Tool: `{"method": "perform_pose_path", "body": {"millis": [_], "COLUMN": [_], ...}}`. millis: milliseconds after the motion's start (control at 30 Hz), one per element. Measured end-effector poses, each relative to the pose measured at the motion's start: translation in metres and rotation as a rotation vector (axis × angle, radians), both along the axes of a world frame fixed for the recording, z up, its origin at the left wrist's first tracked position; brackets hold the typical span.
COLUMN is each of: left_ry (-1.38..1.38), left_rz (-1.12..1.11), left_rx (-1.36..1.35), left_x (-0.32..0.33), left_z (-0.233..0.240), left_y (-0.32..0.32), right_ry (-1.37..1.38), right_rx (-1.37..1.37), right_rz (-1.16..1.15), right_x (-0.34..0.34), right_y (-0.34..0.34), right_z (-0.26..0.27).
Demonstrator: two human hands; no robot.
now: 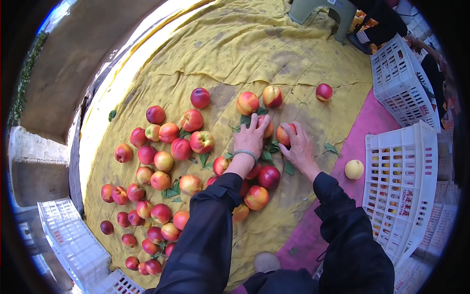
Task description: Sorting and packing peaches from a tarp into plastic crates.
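Note:
My left hand [250,139], with a bracelet at its wrist, curls over a red-orange nectarine [269,129]; its thumb is hidden. To the right, my right hand [299,149] grips another nectarine [283,136] between thumb and fingers, low over the cloth. Green leaves [266,157] lie between the two hands. Just beyond my left fingers rest an orange-red nectarine [247,103] and a yellow-red one [273,96]. Nearer me are a dark red nectarine [269,177] and a mottled one [256,197]; my left forearm partly covers others there.
Many loose nectarines [163,161] spread leftward over a yellow cloth [227,58]. White plastic crates [400,191] holding fruit line the right; another crate [71,239] stands lower left. A pale yellow fruit [354,169] lies on pink cloth [358,125]. A person sits near a green stool [312,9].

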State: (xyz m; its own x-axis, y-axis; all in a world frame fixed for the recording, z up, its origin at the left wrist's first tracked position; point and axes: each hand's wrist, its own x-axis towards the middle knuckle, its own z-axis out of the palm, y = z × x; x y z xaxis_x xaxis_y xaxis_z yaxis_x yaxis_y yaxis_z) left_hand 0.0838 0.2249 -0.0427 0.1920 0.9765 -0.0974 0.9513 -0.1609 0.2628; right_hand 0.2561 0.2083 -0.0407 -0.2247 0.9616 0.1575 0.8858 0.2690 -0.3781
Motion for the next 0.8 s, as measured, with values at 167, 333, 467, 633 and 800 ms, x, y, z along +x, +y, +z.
{"method": "perform_pose_path", "body": {"millis": [167, 333, 467, 633, 800], "left_ry": [0.071, 0.108, 0.129, 0.036, 0.116], "left_rz": [-0.022, -0.039, -0.111, -0.172, -0.11], "left_rx": [0.041, -0.093, 0.127, 0.206, -0.067], "left_x": [-0.003, -0.004, -0.008, -0.019, -0.027], "left_z": [-0.001, 0.003, 0.001, 0.004, 0.011], "left_y": [0.007, 0.009, -0.005, -0.008, -0.006], "right_ry": [0.032, 0.272, 1.493, 2.415, 2.485], "right_rx": [-0.107, -0.237, -0.611, -0.999, -1.101], "right_rz": [-0.127, -0.274, -0.355, -0.219, -0.202], "right_x": [0.008, 0.029, 0.048, 0.056, 0.048], "right_y": [-0.014, -0.002, -0.032, -0.082, -0.097], "right_z": [-0.003, -0.01, -0.002, 0.001, -0.009]}}
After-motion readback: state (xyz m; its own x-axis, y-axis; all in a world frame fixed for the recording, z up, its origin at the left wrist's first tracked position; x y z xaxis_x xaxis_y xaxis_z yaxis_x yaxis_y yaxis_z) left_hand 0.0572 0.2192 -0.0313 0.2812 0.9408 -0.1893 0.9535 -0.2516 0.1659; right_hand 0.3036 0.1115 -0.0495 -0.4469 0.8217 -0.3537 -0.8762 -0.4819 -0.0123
